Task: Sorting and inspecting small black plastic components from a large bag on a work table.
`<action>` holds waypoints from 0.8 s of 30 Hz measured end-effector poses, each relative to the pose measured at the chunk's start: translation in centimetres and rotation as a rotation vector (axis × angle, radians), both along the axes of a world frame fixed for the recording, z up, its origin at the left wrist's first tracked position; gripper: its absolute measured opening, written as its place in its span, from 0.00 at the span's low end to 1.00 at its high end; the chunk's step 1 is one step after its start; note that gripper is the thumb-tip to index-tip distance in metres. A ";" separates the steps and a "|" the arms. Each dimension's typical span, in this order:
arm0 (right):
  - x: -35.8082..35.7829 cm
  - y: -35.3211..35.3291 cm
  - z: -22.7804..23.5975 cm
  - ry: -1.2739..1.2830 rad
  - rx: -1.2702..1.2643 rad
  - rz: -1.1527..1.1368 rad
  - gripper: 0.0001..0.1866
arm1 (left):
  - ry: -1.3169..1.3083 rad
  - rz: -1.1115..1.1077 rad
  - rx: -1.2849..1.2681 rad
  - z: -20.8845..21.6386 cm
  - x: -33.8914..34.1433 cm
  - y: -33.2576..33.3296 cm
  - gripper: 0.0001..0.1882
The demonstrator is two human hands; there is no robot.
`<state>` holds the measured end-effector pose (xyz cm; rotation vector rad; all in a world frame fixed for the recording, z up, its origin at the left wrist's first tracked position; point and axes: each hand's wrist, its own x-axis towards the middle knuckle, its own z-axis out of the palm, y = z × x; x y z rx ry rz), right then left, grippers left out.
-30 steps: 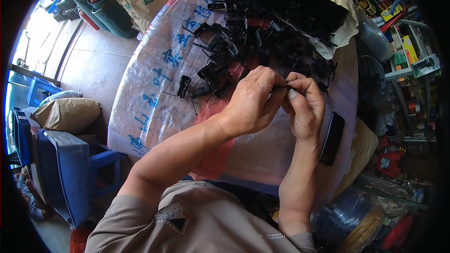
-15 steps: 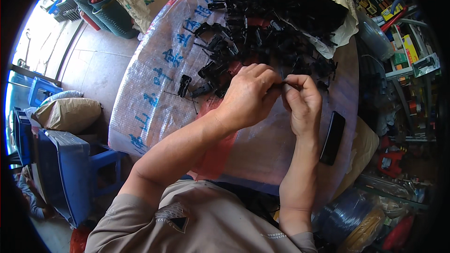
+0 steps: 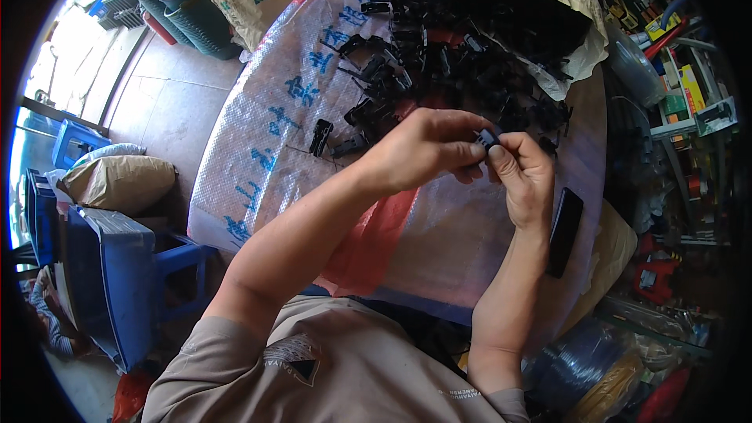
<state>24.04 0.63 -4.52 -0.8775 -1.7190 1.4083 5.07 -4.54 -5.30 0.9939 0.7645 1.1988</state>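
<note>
A small black plastic part [image 3: 487,139] is pinched between the fingertips of both hands, above the table's middle. My left hand [image 3: 431,149] grips it from the left, thumb against its near side. From the right, my right hand [image 3: 525,176] holds its other end between thumb and forefinger. Behind my hands spreads a heap of similar black plastic parts [image 3: 384,70], some with thin protruding pieces. One loose black part [image 3: 319,137] lies at the heap's left edge. Fine detail of the held part is too small to tell.
A woven white sheet [image 3: 243,149] covers the table. An open paper sack [image 3: 583,51] with a dark inside lies at the far side. A black phone-like slab [image 3: 565,231] rests near the right edge. Blue stools [image 3: 180,266] stand left; crowded shelves [image 3: 689,102] stand right.
The black part has turned up into sight between my fingertips. My left fingers have opened out from a tighter curl, and the whole view has shifted slightly.
</note>
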 end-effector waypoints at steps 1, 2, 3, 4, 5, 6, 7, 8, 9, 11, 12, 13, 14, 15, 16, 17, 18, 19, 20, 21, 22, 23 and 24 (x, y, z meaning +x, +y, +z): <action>-0.1 0.0 0.0 -0.041 0.033 0.018 0.09 | 0.023 0.018 0.022 -0.2 0.2 -0.1 0.21; 0.0 0.0 0.1 -0.038 0.029 0.025 0.09 | 0.120 0.023 0.065 -0.2 0.1 -0.2 0.20; 0.2 0.0 0.3 -0.085 0.029 0.047 0.08 | 0.218 0.029 0.108 -0.2 0.1 -0.3 0.19; 0.2 0.0 0.4 -0.130 0.028 0.072 0.07 | 0.320 0.027 0.151 -0.1 -0.1 -0.2 0.17; 0.4 0.0 0.7 -0.176 0.019 0.088 0.06 | 0.409 0.063 0.221 -0.4 0.1 -0.2 0.17; 0.7 0.0 0.7 -0.164 -0.020 0.121 0.06 | 0.500 0.100 0.291 -0.8 0.3 -0.2 0.17; 1.1 0.1 0.7 -0.155 -0.058 0.148 0.05 | 0.518 0.144 0.328 -0.8 0.6 -0.2 0.16; 1.3 0.1 0.7 -0.164 -0.061 0.159 0.05 | 0.544 0.155 0.351 -0.8 0.7 -0.2 0.16; 1.3 0.0 0.8 -0.161 -0.060 0.170 0.05 | 0.571 0.166 0.373 -0.8 0.7 -0.2 0.15; 0.9 -0.3 1.0 -0.154 -0.098 0.183 0.05 | 0.603 0.173 0.352 -0.7 0.6 -0.3 0.14; 0.7 -0.3 0.7 -0.161 -0.085 0.177 0.05 | 0.626 0.177 0.345 -0.7 0.5 -0.4 0.15; 0.5 -0.4 0.6 -0.159 -0.083 0.184 0.05 | 0.649 0.179 0.339 -0.6 0.4 -0.4 0.15; 0.3 -0.5 0.5 -0.148 -0.066 0.174 0.05 | 0.651 0.185 0.340 -0.6 0.2 -0.5 0.15; 0.2 -0.7 0.5 -0.136 -0.048 0.163 0.05 | 0.627 0.171 0.338 -0.5 0.1 -0.6 0.15; 0.2 -0.7 0.5 -0.136 -0.043 0.166 0.05 | 0.602 0.156 0.340 -0.3 0.0 -0.6 0.15; 0.3 -0.7 0.6 -0.090 -0.061 0.167 0.05 | 0.603 0.157 0.345 -0.2 -0.1 -0.7 0.15; 0.4 -0.8 0.7 -0.044 -0.078 0.166 0.05 | 0.464 0.071 0.259 0.0 -0.1 -0.7 0.15; 0.6 -0.8 0.8 -0.045 -0.074 0.157 0.05 | 0.322 -0.020 0.173 0.2 0.0 -0.7 0.15; 0.8 -0.8 1.0 -0.050 -0.079 0.149 0.05 | 0.293 -0.051 0.182 0.1 0.0 -0.6 0.16; 1.1 -0.7 1.1 -0.055 -0.084 0.137 0.04 | 0.263 -0.087 0.192 0.1 0.0 -0.5 0.16; 1.1 -0.7 1.3 -0.119 -0.047 0.125 0.05 | 0.266 -0.085 0.166 0.3 0.0 -0.6 0.16; 1.1 -0.7 1.6 -0.118 -0.034 0.137 0.05 | 0.295 -0.087 0.170 0.2 0.1 -0.4 0.17; 0.9 -0.7 2.2 -0.139 -0.059 0.169 0.05 | 0.279 -0.104 0.177 -0.3 0.1 -0.2 0.17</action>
